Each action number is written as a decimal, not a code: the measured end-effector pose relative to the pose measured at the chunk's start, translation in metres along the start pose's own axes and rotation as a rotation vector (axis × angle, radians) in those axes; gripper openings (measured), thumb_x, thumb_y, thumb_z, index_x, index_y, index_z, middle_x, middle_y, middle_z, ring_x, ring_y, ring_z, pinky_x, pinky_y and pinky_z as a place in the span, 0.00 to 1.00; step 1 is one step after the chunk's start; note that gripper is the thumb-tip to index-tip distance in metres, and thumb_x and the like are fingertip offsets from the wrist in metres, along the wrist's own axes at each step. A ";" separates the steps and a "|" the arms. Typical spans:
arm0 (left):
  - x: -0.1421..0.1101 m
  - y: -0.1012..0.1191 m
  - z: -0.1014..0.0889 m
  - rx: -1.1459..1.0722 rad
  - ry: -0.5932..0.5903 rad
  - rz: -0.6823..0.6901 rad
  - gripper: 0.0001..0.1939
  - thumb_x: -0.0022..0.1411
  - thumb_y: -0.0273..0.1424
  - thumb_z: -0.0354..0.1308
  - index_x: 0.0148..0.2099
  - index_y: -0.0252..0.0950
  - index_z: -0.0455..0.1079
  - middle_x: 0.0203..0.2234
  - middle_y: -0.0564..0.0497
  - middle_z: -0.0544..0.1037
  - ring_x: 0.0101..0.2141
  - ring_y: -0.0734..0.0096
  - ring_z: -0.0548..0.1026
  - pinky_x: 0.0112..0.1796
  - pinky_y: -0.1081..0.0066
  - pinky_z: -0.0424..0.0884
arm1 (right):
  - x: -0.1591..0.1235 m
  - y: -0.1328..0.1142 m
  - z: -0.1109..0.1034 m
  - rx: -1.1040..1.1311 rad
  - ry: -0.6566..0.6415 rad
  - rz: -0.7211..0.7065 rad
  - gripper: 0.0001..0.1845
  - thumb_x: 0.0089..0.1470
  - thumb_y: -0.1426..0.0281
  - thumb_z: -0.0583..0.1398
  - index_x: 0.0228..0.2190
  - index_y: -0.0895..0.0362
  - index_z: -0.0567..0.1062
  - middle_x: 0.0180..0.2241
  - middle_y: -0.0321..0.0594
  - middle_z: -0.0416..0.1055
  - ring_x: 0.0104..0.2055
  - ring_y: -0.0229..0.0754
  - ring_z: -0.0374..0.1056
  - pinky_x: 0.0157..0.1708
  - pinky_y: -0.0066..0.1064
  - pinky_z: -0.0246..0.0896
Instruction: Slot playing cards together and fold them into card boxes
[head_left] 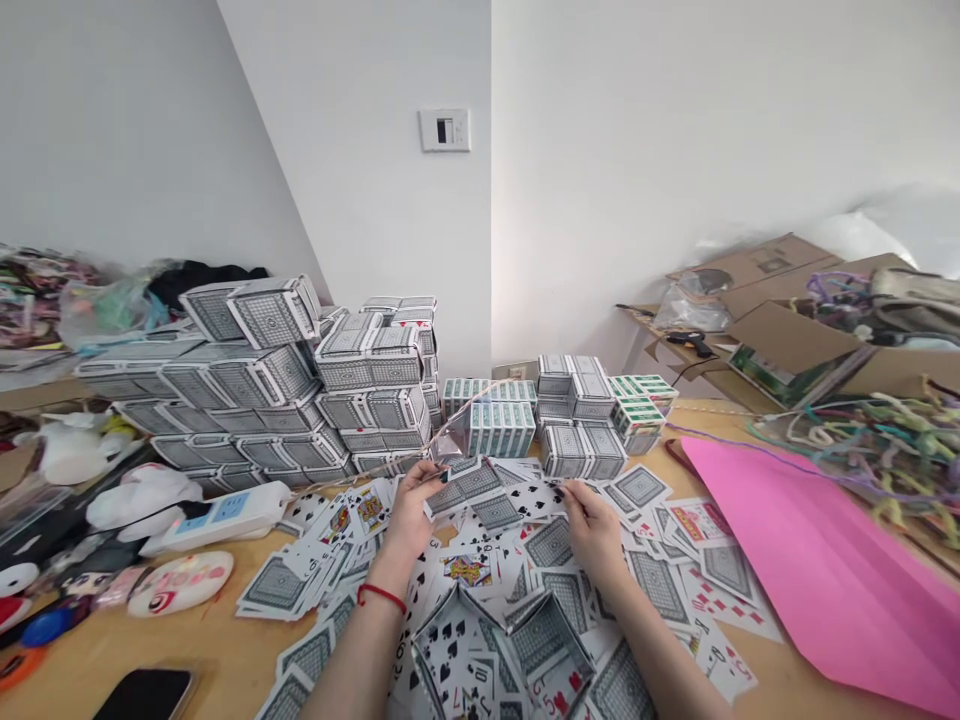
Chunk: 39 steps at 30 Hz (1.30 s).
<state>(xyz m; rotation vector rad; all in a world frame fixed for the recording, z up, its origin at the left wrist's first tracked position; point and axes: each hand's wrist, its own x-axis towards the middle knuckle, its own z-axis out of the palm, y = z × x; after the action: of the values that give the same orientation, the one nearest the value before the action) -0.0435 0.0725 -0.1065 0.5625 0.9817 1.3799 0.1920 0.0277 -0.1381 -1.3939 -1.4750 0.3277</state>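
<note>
My left hand (pixel 409 518), with a red cord round the wrist, pinches grey-backed playing cards (pixel 466 486) between thumb and fingers. Opposite it, my right hand (pixel 598 532) has its thumb and fingers closed at the edge of a face-up spade card (pixel 534 499). Whether that card is joined to those on the left, I cannot tell. Loose playing cards (pixel 276 584), some face up and some face down, spread beneath both hands. Closer to me stands an open-topped double box made of cards (pixel 551 640), with more cards visible inside.
Stacked card-built boxes (pixel 270 372) rise at the back left, with smaller stacks (pixel 583 450) at the back right. Green-white card packs (pixel 501 430) stand between. Pink paper (pixel 817 560) covers the right side. A white power strip (pixel 225 515), plush toys and a phone (pixel 146 693) lie left.
</note>
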 end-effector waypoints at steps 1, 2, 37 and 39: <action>-0.001 0.000 0.000 0.001 0.003 -0.001 0.12 0.33 0.23 0.63 0.24 0.35 0.66 0.24 0.55 0.76 0.24 0.71 0.72 0.27 0.73 0.66 | 0.000 0.000 0.000 -0.001 -0.014 -0.011 0.16 0.55 0.63 0.49 0.27 0.57 0.72 0.21 0.39 0.69 0.22 0.39 0.63 0.22 0.28 0.59; -0.001 0.001 0.001 0.002 0.002 -0.005 0.12 0.33 0.23 0.63 0.25 0.36 0.66 0.24 0.55 0.76 0.24 0.71 0.72 0.27 0.73 0.66 | 0.000 0.000 -0.001 -0.001 -0.027 -0.022 0.16 0.55 0.63 0.49 0.27 0.57 0.72 0.22 0.40 0.70 0.23 0.40 0.64 0.23 0.28 0.59; -0.021 -0.015 0.020 0.130 -0.515 -0.225 0.15 0.46 0.28 0.65 0.39 0.31 0.75 0.35 0.41 0.78 0.38 0.57 0.76 0.41 0.60 0.69 | -0.003 -0.023 0.021 0.883 -0.275 0.545 0.20 0.44 0.52 0.60 0.28 0.56 0.65 0.12 0.28 0.62 0.12 0.33 0.55 0.12 0.24 0.48; -0.019 -0.018 0.020 0.163 -0.477 -0.196 0.14 0.45 0.29 0.66 0.37 0.31 0.76 0.33 0.41 0.79 0.35 0.58 0.76 0.39 0.62 0.70 | -0.004 -0.023 0.023 0.871 -0.310 0.536 0.20 0.45 0.52 0.60 0.29 0.55 0.66 0.12 0.29 0.63 0.13 0.35 0.58 0.13 0.26 0.53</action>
<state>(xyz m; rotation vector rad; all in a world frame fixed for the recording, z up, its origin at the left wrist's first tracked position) -0.0150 0.0553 -0.1064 0.8487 0.7378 0.9353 0.1597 0.0281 -0.1326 -0.9948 -0.9433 1.3913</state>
